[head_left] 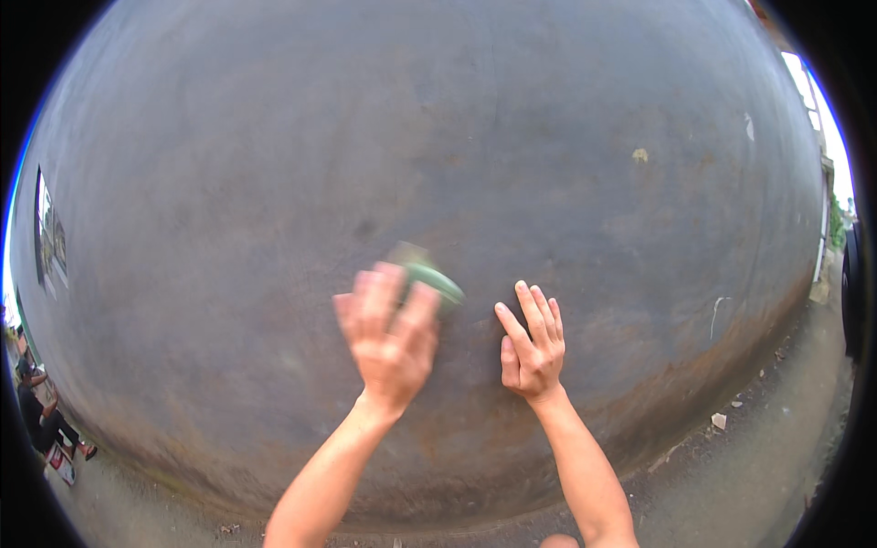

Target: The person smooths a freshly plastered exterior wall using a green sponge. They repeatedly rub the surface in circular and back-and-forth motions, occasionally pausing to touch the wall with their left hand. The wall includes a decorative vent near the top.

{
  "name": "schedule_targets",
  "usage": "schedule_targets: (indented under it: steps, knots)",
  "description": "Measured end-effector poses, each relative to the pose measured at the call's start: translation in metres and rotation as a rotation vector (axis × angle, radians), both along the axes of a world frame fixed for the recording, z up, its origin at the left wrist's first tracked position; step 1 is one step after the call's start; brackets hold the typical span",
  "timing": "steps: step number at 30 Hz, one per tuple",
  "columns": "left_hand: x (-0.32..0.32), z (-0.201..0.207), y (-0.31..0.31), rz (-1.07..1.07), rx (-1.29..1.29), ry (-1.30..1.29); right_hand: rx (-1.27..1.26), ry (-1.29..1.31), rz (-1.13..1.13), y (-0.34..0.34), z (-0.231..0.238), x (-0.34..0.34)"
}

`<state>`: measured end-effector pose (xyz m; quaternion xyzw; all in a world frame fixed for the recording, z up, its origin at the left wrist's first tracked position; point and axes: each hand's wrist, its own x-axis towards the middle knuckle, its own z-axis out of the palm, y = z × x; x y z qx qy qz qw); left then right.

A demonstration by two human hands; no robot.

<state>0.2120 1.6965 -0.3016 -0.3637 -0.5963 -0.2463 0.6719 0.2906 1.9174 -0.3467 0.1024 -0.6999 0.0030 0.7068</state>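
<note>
A large dark grey wall [438, 137] fills most of the view, with a brownish stained band along its base. My left hand [388, 333], smeared by motion, is closed around a green, rounded, palm-sized object [435, 281] against the wall. A blurred pale brownish edge shows beyond the fingers; which kind of tool this is I cannot make out. To the right, my right hand [533, 342] rests on the wall, fingers stretched upward and holding nothing.
At the far left a person in dark clothes [41, 416] sits near a window [50, 228] in the wall. Ground [776, 447] runs along the wall's base, with small stones [719, 420] at the right. Pale patches [639, 155] mark the wall.
</note>
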Motion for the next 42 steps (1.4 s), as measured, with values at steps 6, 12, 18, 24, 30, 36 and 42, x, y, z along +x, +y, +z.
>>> schedule_targets:
  steps: [6,12,18,24,30,36,42]
  knots:
    - [-0.016,0.029,-0.018,0.018,0.191,-0.008,0.001,0.006,0.016,0.001,-0.001,0.002]
    - [-0.014,-0.018,-0.01,0.08,-0.489,0.222,-0.008,-0.007,0.036,-0.006,0.001,0.001]
    - [-0.014,0.037,-0.002,-0.008,0.232,-0.002,-0.015,0.01,0.042,0.001,0.0,0.001]
    - [-0.014,0.014,-0.009,0.003,-0.401,0.199,-0.012,0.006,0.058,-0.001,0.0,0.001]
    - [0.003,0.032,0.003,-0.001,-0.013,-0.005,-0.009,0.033,0.079,0.003,-0.002,-0.002]
    - [-0.016,0.045,-0.018,0.047,-0.127,0.118,0.002,0.057,0.079,0.006,-0.001,0.0]
    - [-0.014,0.006,-0.014,0.023,-0.457,0.209,-0.001,0.047,0.122,-0.001,-0.001,-0.004]
